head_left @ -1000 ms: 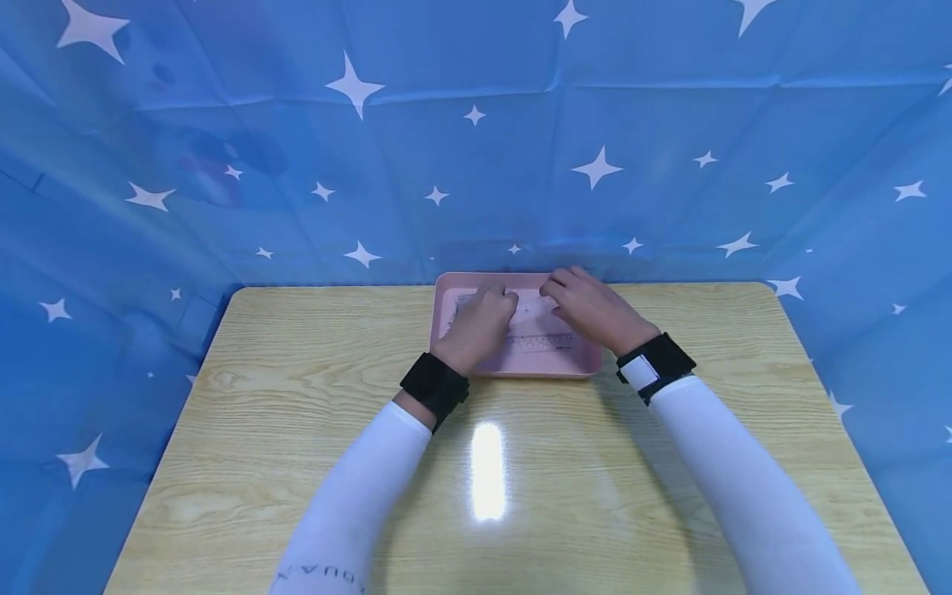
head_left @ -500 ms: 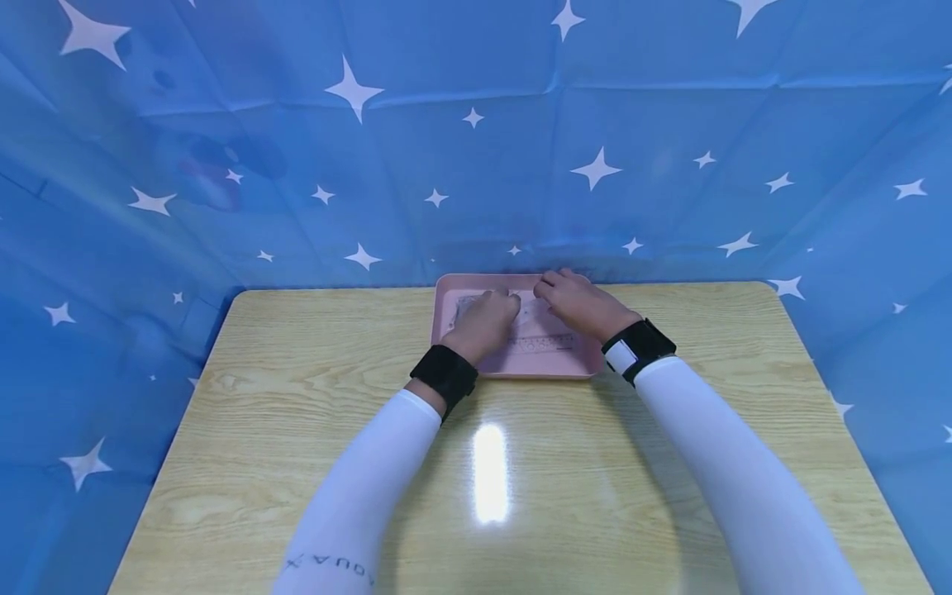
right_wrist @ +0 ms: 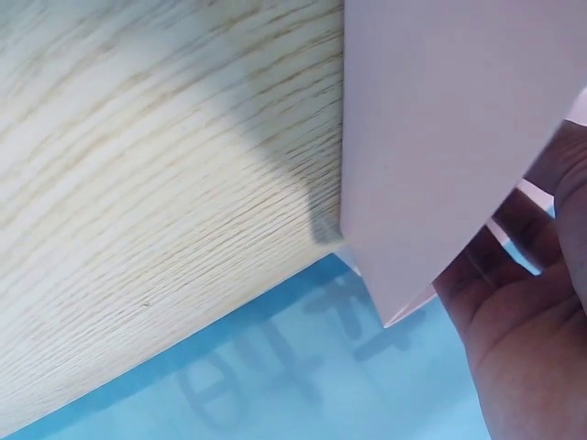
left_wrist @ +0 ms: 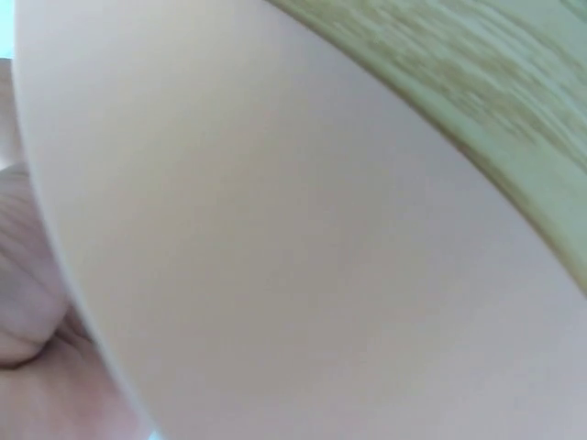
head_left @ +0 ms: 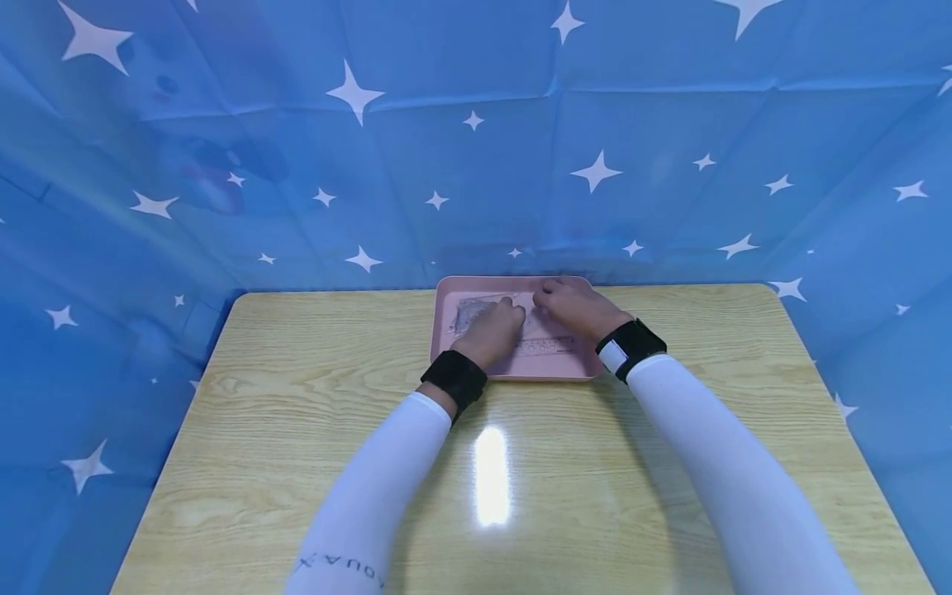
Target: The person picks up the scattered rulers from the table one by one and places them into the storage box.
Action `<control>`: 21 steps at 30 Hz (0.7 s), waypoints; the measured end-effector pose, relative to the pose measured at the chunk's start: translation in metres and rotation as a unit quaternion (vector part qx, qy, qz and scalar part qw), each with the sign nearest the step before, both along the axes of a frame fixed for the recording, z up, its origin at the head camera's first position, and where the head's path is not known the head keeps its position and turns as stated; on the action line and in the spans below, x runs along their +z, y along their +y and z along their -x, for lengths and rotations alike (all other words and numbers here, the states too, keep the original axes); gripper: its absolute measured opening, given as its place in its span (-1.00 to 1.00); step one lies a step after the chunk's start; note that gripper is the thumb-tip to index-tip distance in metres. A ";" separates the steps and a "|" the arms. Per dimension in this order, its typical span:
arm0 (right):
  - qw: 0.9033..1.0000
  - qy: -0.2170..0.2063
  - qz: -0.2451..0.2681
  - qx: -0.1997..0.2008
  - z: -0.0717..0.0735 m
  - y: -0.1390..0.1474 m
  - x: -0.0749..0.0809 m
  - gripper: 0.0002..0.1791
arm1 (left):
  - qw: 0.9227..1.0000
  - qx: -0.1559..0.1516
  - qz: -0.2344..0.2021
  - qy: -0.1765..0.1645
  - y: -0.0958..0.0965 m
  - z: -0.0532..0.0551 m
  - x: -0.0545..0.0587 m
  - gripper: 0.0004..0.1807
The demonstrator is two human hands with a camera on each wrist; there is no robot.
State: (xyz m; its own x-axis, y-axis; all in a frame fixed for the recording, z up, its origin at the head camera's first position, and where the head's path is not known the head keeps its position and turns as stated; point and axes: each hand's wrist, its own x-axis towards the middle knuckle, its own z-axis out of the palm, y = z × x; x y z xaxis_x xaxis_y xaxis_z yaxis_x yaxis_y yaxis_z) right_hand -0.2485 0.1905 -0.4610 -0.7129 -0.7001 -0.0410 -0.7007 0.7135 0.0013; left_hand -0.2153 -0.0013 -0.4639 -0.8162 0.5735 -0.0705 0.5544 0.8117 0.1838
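A pink tray (head_left: 521, 373) sits at the far middle of the wooden table (head_left: 312, 388). In it lie a clear greyish packet (head_left: 467, 314) and a clear ruler (head_left: 554, 345). My left hand (head_left: 511, 312) lies in the tray with its fingers curled on the packet's right end. My right hand (head_left: 545, 299) reaches in from the right, its curled fingertips meeting the left hand's; its grip is hidden. The left wrist view is filled by the tray's wall (left_wrist: 303, 229) with a bit of my left hand (left_wrist: 27, 348). The right wrist view shows the tray's corner (right_wrist: 449, 119) and my right hand (right_wrist: 523, 339).
Blue cloth with white stars (head_left: 595, 165) hangs close behind and to both sides of the table. The tray stands against the table's far edge. A bright glare patch (head_left: 491, 475) lies on the wood between my forearms.
Both hands have drawn closer together over the middle of the tray. The left hand has shifted right, so more of the clear packet shows. The tray has stayed in place.
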 end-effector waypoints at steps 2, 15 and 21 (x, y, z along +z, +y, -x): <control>1.000 0.000 -0.007 0.003 0.000 0.000 -0.001 -0.76 | 1.000 0.002 0.002 -0.007 0.002 -0.001 0.000 -0.75; 0.999 -0.035 -0.006 -0.018 0.004 0.002 -0.004 -0.73 | 0.999 0.015 0.004 -0.036 0.004 0.001 -0.001 -0.73; 0.999 -0.025 0.002 -0.020 0.002 0.008 -0.002 -0.72 | 1.000 -0.003 0.006 -0.020 0.002 0.000 -0.002 -0.73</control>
